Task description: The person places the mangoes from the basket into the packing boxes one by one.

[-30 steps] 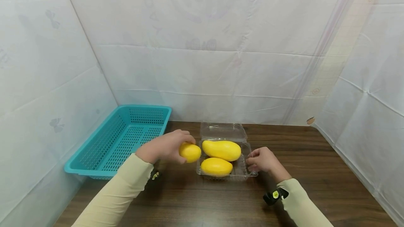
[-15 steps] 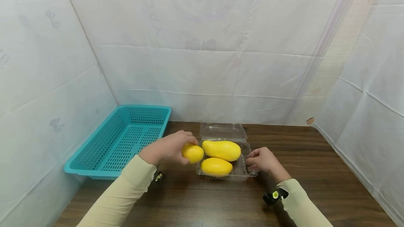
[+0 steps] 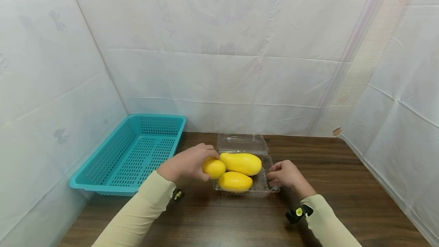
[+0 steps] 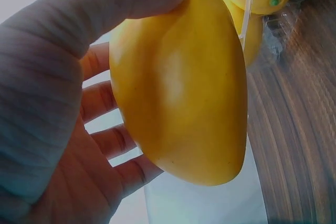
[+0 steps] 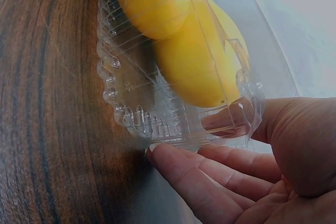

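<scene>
My left hand (image 3: 188, 163) grips a yellow mango (image 3: 214, 169) at the left side of a clear plastic clamshell box (image 3: 262, 181). In the left wrist view the thumb lies across the held mango (image 4: 181, 90), with the fingers behind it. Inside the box lie a longer mango (image 3: 241, 163) at the back and another mango (image 3: 235, 182) at the front. My right hand (image 3: 287, 177) pinches the box's right wall. The right wrist view has its thumb inside the clear wall (image 5: 220, 135) and its fingers outside.
The box's lid (image 3: 242, 143) lies back, towards the white sheet wall (image 3: 219, 68). A turquoise slotted basket (image 3: 147, 151) stands at the left. Under everything is a dark wood table (image 3: 233, 220).
My left hand has moved a little to the right with the mango, which now overlaps the box's left edge. The right hand and the box have stayed in place.
</scene>
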`<state>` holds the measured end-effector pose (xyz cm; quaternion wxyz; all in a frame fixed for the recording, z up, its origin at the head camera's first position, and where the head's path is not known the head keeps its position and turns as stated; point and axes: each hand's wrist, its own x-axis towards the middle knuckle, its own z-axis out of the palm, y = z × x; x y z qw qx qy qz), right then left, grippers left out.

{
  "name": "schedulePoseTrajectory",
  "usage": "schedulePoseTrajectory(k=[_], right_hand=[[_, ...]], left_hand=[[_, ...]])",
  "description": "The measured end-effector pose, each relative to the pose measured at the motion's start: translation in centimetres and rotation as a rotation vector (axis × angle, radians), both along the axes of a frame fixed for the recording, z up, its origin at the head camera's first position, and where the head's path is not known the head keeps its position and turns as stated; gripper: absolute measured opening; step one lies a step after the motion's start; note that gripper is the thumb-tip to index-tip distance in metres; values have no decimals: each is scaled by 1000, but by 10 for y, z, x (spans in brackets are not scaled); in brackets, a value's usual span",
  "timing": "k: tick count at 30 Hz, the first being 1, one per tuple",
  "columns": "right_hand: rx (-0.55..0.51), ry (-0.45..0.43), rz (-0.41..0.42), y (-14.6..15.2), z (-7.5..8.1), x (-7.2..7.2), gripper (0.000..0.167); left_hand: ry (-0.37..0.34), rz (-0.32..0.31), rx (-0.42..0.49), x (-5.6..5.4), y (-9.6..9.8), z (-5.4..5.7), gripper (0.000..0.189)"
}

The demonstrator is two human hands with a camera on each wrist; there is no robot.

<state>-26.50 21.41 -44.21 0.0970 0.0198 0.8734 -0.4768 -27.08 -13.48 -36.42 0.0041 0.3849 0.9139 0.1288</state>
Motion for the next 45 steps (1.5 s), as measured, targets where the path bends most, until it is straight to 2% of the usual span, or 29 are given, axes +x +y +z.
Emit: schedulePoseTrajectory(k=[8, 21, 34, 41, 45], right_hand=[[-8, -3, -1, 1, -1, -1, 19], [-29, -4, 11, 2, -2, -1, 22], [-43, -5, 14, 2, -1, -1, 21], [-37, -4, 12, 2, 0, -1, 20], [-26, -4, 13, 2, 0, -1, 20]], left_hand=[[60, -15, -23, 0, 6, -3, 47], [74, -10, -13, 3, 17, -8, 50], [104, -43, -26, 1, 34, -13, 53], [76, -37, -34, 1, 42, -13, 52], [84, -49, -32, -1, 49, -16, 52]])
